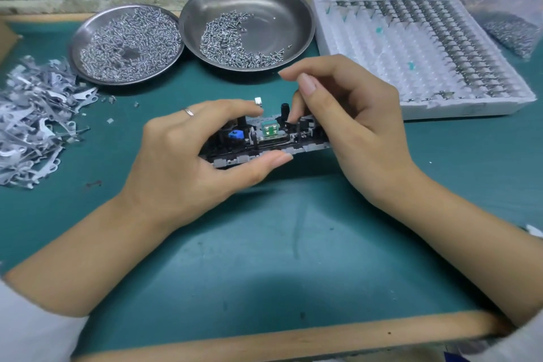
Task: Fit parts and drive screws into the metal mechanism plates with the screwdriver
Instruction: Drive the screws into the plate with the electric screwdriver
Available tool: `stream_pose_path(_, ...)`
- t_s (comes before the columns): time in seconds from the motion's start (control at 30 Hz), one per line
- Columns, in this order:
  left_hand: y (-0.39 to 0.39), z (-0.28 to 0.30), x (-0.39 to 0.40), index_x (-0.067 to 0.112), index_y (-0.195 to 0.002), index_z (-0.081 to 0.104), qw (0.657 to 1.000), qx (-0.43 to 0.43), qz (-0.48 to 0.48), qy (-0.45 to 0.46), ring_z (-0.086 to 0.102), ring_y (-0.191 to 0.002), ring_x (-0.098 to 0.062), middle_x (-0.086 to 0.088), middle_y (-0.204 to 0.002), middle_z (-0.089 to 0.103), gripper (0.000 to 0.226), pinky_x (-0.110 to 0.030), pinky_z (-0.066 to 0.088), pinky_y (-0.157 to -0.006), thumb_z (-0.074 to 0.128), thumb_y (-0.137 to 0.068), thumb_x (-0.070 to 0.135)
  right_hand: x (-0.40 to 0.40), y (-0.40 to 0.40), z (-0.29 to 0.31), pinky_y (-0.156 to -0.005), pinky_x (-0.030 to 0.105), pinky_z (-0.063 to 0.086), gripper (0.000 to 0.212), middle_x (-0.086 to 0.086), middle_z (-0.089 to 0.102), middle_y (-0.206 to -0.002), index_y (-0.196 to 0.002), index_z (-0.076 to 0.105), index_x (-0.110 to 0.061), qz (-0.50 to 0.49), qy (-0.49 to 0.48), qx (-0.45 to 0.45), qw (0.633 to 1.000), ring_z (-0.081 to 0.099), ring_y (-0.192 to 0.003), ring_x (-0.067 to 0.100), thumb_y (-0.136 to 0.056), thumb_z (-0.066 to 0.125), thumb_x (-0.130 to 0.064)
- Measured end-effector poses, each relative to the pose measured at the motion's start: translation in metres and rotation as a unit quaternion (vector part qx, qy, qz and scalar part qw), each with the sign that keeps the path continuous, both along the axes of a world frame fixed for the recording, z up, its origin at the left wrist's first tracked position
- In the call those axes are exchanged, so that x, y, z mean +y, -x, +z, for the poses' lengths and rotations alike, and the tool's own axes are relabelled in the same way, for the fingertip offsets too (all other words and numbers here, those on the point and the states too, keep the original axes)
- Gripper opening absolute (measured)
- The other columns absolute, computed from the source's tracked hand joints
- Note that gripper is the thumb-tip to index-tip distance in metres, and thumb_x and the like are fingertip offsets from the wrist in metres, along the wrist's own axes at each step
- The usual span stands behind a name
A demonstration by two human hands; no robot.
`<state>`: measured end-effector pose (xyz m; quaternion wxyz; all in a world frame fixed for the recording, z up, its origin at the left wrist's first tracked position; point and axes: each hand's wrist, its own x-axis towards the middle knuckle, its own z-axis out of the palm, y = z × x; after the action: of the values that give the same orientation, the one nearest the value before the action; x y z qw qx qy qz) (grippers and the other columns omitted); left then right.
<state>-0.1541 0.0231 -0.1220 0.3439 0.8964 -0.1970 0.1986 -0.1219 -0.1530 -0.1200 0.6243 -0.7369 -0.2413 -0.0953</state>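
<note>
A black and metal mechanism plate [264, 141] with a blue part and a small green block is held just above the green mat [264, 258] at the centre. My left hand [188, 156] grips its left end, thumb along the near edge and fingers over the far edge. My right hand [346, 120] holds the right end, and its fingertips pinch down at a black post on top of the plate. No screwdriver is in view.
Two steel dishes stand behind: the left dish [88, 35] holds small springs, the right dish [293, 9] holds screws. A heap of grey stamped metal levers [32, 120] lies at the left. A white tray [352, 47] of metal parts sits at the right, a plastic bag [505, 0] beyond.
</note>
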Motion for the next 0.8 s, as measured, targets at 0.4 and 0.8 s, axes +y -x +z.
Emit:
stream_pose_path(0.4,0.0006,-0.0016,0.0003,0.003,-0.099,0.07,1.0,-0.029,0.003,-0.012,0.061,-0.084,-0.009,-0.003,-0.097,0.07,0.051,-0.018,0.047,-0.084,0.066,-0.079,0.049,0.0012,0.0018,0.004,-0.066,0.026,0.043,0.017,0.005,0.054,-0.063,-0.103,0.06,-0.008,0.049,0.009,0.036,0.998,0.054,-0.064,0.011,-0.097,0.045,-0.005)
stream_pose_path(0.8,0.0032,-0.0022,-0.0007,0.003,-0.095,0.071,0.999,-0.037,0.004,-0.011,0.06,-0.078,-0.013,-0.005,-0.088,0.071,0.051,-0.02,0.048,-0.077,0.065,-0.079,0.051,0.006,0.0066,0.0088,-0.062,0.025,0.041,0.015,0.002,0.051,-0.057,-0.096,0.061,-0.012,0.032,-0.001,0.059,0.998,0.05,-0.057,0.013,-0.096,0.047,-0.008)
